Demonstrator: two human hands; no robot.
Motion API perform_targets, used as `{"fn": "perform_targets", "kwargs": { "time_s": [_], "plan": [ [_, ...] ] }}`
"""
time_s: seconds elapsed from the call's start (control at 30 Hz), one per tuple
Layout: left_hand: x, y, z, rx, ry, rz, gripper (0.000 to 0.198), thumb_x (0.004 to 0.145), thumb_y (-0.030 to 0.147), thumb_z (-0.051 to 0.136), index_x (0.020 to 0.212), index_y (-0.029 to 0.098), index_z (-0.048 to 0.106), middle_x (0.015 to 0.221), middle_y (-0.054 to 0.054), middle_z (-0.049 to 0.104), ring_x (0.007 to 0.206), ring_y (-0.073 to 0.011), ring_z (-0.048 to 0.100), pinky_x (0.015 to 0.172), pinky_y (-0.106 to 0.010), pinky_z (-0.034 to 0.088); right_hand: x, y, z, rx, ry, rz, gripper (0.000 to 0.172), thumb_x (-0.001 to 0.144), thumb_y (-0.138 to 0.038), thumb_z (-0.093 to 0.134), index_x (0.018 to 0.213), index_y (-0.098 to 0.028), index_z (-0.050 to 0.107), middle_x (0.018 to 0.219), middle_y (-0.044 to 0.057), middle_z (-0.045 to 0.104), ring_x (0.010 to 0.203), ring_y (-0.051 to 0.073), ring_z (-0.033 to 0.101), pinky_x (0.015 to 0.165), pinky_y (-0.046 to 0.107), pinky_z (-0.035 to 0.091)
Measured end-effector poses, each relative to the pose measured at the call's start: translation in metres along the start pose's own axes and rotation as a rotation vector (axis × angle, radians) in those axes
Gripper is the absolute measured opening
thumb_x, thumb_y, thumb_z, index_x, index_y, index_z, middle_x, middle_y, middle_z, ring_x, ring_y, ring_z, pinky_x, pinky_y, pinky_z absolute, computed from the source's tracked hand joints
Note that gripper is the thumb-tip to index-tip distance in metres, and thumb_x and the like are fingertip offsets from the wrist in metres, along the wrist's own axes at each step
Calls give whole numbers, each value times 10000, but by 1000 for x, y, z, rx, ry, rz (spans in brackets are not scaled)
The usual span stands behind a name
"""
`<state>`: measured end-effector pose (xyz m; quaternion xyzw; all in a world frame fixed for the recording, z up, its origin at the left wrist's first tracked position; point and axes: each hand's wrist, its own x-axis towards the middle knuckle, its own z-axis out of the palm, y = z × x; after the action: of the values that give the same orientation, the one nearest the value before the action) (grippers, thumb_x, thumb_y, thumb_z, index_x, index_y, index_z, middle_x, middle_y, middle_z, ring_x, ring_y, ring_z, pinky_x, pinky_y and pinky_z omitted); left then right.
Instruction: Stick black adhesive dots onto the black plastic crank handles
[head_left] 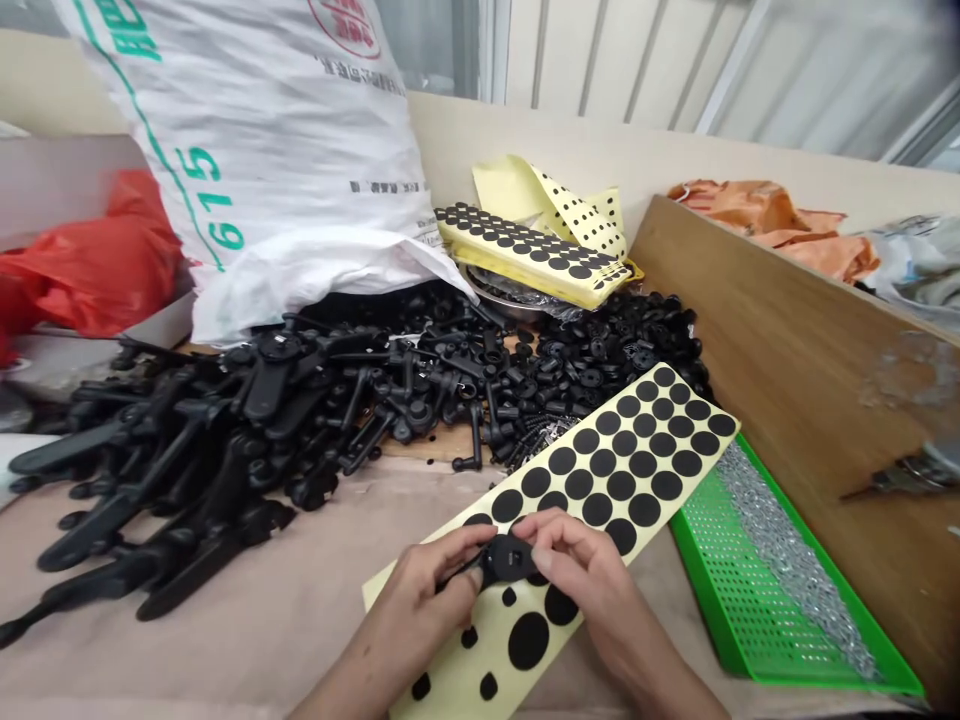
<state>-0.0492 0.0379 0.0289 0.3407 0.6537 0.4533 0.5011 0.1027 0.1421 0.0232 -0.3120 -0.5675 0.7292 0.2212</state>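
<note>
My left hand [429, 592] and my right hand [583, 562] meet at the bottom middle, both closed on a small black plastic part [504, 560] with a round head and a thin arm. Fingertips of my right hand press on its round head. Under the hands lies a long yellow sheet [600, 480] of round black adhesive pads; some spots near the hands are bare or hold only small dots.
A heap of black plastic levers [225, 450] covers the left and middle. Small round black parts [615, 350] lie behind the sheet. A green perforated tray [750, 590] of small metal screws sits at right beside a wooden board [810, 380]. A white sack [285, 160] and more pad sheets [525, 250] stand behind.
</note>
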Motion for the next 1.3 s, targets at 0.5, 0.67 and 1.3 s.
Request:
{"fn": "perform_targets", "kwargs": {
  "time_s": [0.5,0.67,1.3],
  "plan": [
    [-1,-1,-1,237,2,151,397,794,219,430,1124,180,648,747,-5,669,583,-147,535,552,-230,411,3,6,1,-48,-14,-7,107,722,-212,602,625,-185,564,932,61,603,902,208,546,785,298,406],
    [-1,-1,-1,241,9,184,380,807,224,441,1123,190,649,790,-5,684,595,-145,550,582,-232,432,4,6,1,-70,-5,-16,99,723,-202,590,629,-186,565,933,64,604,888,206,546,767,296,411],
    [0,-9,3,270,89,211,268,843,292,509,1037,204,672,862,-21,716,806,-209,645,708,-242,491,4,6,5,-117,22,0,136,714,-248,611,613,-187,542,852,42,595,789,178,545,670,265,415]
  ]
}}
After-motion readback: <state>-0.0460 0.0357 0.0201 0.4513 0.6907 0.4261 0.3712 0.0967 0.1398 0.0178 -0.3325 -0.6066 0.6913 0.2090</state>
